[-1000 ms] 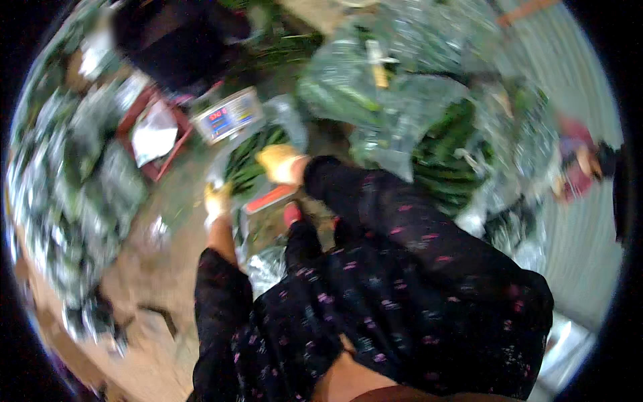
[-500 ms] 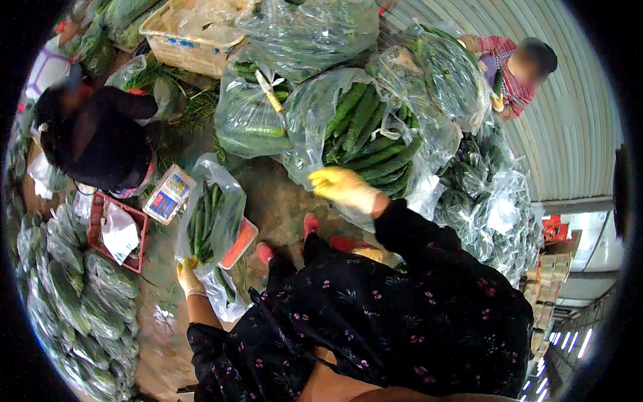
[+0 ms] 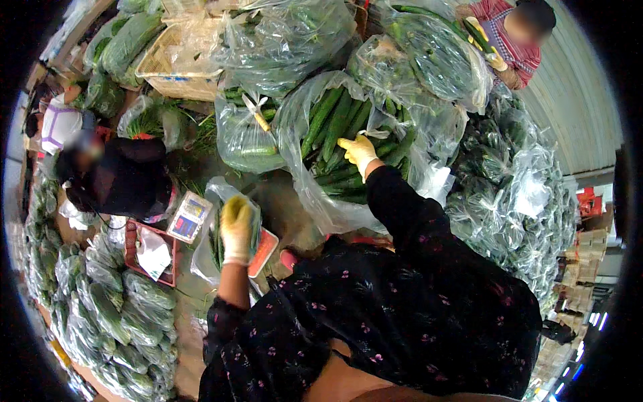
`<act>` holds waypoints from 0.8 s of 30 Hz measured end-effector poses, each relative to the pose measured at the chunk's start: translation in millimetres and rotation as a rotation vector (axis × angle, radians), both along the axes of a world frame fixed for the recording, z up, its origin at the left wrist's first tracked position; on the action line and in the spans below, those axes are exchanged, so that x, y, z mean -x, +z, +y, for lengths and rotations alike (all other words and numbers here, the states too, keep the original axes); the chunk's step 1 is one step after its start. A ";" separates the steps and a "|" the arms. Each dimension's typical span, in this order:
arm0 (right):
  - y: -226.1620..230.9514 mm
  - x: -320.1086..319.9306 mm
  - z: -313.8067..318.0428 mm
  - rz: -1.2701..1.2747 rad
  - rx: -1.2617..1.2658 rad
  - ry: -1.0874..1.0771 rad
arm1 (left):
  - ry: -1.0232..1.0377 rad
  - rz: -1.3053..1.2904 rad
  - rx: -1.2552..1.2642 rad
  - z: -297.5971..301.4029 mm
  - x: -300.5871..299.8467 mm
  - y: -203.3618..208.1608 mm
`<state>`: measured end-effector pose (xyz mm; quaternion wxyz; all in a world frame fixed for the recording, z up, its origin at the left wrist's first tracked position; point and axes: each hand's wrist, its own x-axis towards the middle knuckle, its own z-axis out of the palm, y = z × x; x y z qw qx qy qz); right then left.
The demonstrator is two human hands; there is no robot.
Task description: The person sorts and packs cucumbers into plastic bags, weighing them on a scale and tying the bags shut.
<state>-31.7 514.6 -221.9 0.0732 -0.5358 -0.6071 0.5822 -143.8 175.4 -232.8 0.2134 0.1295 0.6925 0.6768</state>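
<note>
My gloved right hand (image 3: 359, 151) reaches over the loose cucumbers (image 3: 335, 124) in a large, opened clear plastic bag (image 3: 301, 187). Its fingers are apart, touching or just above the pile, and no cucumber is lifted in it. Closer to me on the left, my gloved left hand (image 3: 237, 224) is over a smaller clear bag (image 3: 203, 258) with cucumbers inside. Motion blurs its fingers, so its grip is unclear. That bag rests against or on a scale with an orange-red platform (image 3: 264, 253) and a display panel (image 3: 189, 218). Part of the bag is hidden under the hand.
A knife (image 3: 257, 114) lies on another cucumber bag behind. Red crate (image 3: 151, 251) and stacked bagged cucumbers (image 3: 110, 308) stand left; more bags (image 3: 516, 194) are heaped right. A cream crate (image 3: 177, 60) is at the back. Co-workers are at left (image 3: 127, 177) and far right (image 3: 506, 30).
My left hand has left the near end of the smaller bag and moved up over it. My right hand has gone from the big bag's edge onto the cucumbers. The view has shifted.
</note>
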 end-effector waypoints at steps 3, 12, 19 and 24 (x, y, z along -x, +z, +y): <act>11.5 8.4 8.8 0.071 0.251 0.022 | -0.253 0.085 0.126 91.4 -7.4 25.5; 24.3 -49.9 39.1 0.748 0.764 -0.239 | -0.517 0.261 0.645 249.0 -15.5 39.9; 56.7 -108.5 66.1 1.017 1.278 -0.255 | -0.473 0.286 0.642 261.8 -14.8 20.0; 72.9 -115.9 45.0 0.710 0.753 -0.106 | -0.495 -0.486 0.061 228.5 -49.1 51.0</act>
